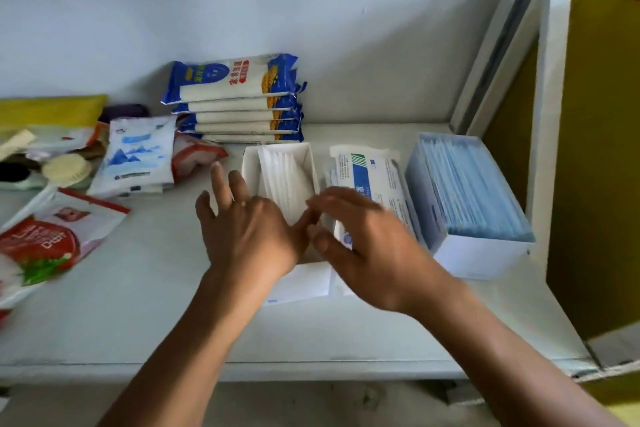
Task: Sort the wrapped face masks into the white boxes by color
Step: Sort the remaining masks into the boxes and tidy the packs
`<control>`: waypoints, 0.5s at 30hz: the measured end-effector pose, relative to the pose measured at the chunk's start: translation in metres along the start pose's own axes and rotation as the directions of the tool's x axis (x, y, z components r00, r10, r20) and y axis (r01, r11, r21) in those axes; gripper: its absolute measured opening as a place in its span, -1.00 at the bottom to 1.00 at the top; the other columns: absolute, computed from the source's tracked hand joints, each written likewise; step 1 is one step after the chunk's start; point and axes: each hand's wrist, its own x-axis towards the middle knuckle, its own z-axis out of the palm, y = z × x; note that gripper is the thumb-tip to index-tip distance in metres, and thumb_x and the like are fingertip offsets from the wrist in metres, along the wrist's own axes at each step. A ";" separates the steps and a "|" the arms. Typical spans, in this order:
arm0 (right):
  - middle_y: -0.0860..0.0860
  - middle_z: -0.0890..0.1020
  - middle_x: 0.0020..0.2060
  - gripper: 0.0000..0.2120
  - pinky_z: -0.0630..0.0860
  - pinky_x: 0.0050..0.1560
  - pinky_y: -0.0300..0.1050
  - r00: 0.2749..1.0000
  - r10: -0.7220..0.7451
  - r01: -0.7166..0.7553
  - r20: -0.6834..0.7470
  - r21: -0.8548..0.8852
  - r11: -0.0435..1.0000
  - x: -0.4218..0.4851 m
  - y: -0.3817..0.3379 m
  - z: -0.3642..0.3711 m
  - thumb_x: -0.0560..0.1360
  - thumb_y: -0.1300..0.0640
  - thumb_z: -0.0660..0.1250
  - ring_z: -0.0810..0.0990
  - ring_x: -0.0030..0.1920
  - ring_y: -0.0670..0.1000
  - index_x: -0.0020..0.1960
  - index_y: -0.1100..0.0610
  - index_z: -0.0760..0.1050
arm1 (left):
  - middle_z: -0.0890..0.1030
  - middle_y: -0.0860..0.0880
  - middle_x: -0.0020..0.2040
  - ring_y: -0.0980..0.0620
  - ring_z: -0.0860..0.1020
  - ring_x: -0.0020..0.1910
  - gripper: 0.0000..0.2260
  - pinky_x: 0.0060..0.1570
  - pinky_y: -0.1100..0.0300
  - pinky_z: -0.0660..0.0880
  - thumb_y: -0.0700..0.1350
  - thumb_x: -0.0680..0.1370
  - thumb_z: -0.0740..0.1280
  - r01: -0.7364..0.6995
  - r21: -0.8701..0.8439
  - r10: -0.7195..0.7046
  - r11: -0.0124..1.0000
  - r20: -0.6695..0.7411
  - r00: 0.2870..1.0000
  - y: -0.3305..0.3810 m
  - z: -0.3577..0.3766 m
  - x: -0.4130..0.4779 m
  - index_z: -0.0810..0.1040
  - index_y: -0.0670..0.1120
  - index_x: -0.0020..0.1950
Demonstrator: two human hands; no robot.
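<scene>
A white box (301, 282) in the middle of the shelf holds several wrapped white masks (284, 177) standing on edge. At the right a second white box (481, 255) is filled with wrapped blue masks (474, 184). Between the two boxes lies a pile of wrapped masks with blue and green print (370, 166). My left hand (246, 225) hovers over the left side of the middle box with fingers spread, holding nothing. My right hand (367, 243) is blurred over the pile, fingers loosely bent, with nothing visibly held. The two hands nearly touch above the box.
A stack of blue and white noodle packs (239, 97) stands behind the middle box. Food packets (138, 156) and red pouches (45, 246) crowd the shelf's left side. The shelf's upright frame (540, 135) closes the right side. A front edge (277, 369) runs below my forearms.
</scene>
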 end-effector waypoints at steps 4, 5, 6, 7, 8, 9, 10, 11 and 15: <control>0.01 0.51 0.37 -0.84 0.56 0.08 -0.07 0.996 0.074 -0.075 -0.042 -0.020 0.997 0.003 -0.001 0.018 0.52 0.13 0.32 0.60 0.15 0.02 0.07 0.10 0.61 | 0.26 -0.21 0.53 -0.20 -0.11 0.59 -0.15 0.47 -0.17 0.06 0.54 0.42 -0.02 0.037 0.023 -0.038 0.999 0.055 0.998 -0.004 0.000 0.007 0.63 -0.12 0.19; 0.01 0.50 0.38 -0.84 0.57 0.07 -0.06 0.992 0.109 -0.111 -0.060 -0.030 0.993 0.003 -0.001 0.021 0.50 0.14 0.33 0.63 0.12 0.04 0.04 0.13 0.62 | 0.31 -0.20 0.51 -0.20 -0.08 0.58 -0.13 0.47 -0.16 0.07 0.55 0.41 -0.02 0.043 0.019 -0.045 0.999 0.065 0.997 -0.005 0.001 0.008 0.62 -0.13 0.21; -0.01 0.50 0.38 -0.83 0.58 0.06 -0.05 0.989 0.132 -0.134 -0.071 -0.034 0.990 0.004 -0.002 0.022 0.49 0.13 0.33 0.65 0.09 0.05 0.03 0.15 0.62 | 0.34 -0.20 0.49 -0.20 -0.07 0.58 -0.13 0.47 -0.16 0.07 0.56 0.41 -0.01 0.047 0.022 -0.048 0.999 0.076 0.996 -0.006 0.002 0.009 0.61 -0.13 0.22; -0.03 0.49 0.39 -0.82 0.59 0.06 -0.03 0.987 0.142 -0.145 -0.074 -0.035 0.989 0.005 -0.003 0.024 0.48 0.12 0.34 0.66 0.06 0.05 0.03 0.15 0.62 | 0.35 -0.19 0.48 -0.20 -0.06 0.58 -0.15 0.47 -0.16 0.07 0.55 0.40 0.03 0.047 0.027 -0.049 0.999 0.086 0.995 -0.007 0.002 0.010 0.60 -0.12 0.22; -0.05 0.48 0.40 -0.82 0.59 0.05 -0.02 0.987 0.146 -0.149 -0.071 -0.033 0.988 0.004 -0.004 0.024 0.47 0.10 0.34 0.67 0.04 0.04 0.01 0.15 0.61 | 0.36 -0.18 0.47 -0.20 -0.06 0.58 -0.19 0.47 -0.15 0.06 0.54 0.40 0.09 0.045 0.025 -0.047 0.999 0.092 0.995 -0.008 0.003 0.011 0.60 -0.12 0.22; -0.07 0.48 0.40 -0.81 0.59 0.04 -0.02 0.986 0.152 -0.155 -0.068 -0.031 0.987 0.004 -0.004 0.025 0.47 0.09 0.34 0.67 0.03 0.03 0.01 0.15 0.61 | 0.38 -0.17 0.46 -0.21 -0.05 0.58 -0.24 0.48 -0.15 0.07 0.51 0.40 0.17 0.041 0.012 -0.042 0.999 0.093 0.995 -0.009 0.002 0.013 0.59 -0.11 0.21; -0.07 0.47 0.41 -0.81 0.60 0.05 -0.02 0.985 0.158 -0.160 -0.067 -0.031 0.987 0.004 -0.003 0.026 0.47 0.07 0.34 0.67 0.03 0.03 0.01 0.15 0.60 | 0.40 -0.16 0.44 -0.21 -0.03 0.57 -0.30 0.49 -0.15 0.08 0.46 0.40 0.25 0.038 -0.012 -0.037 0.999 0.083 0.996 -0.010 0.001 0.014 0.59 -0.11 0.19; -0.07 0.46 0.41 -0.79 0.60 0.06 -0.01 0.985 0.160 -0.162 -0.065 -0.034 0.986 0.004 -0.001 0.027 0.48 0.06 0.34 0.67 0.04 0.04 0.04 0.15 0.60 | 0.41 -0.15 0.43 -0.21 -0.02 0.57 -0.36 0.49 -0.15 0.08 0.40 0.40 0.31 0.030 -0.036 -0.028 0.999 0.055 0.998 -0.010 0.000 0.014 0.60 -0.11 0.17; 0.03 0.51 0.29 -0.64 0.59 0.05 0.11 0.990 0.130 -0.128 -0.047 0.059 0.990 0.007 -0.003 0.029 0.47 0.05 0.23 0.62 0.07 0.14 0.21 0.18 0.50 | 0.24 -0.08 0.54 -0.22 -0.10 0.56 -0.63 0.50 -0.21 -0.06 0.23 0.47 0.33 -0.079 -0.055 0.072 0.995 -0.125 0.989 0.001 -0.010 0.001 0.68 -0.02 0.02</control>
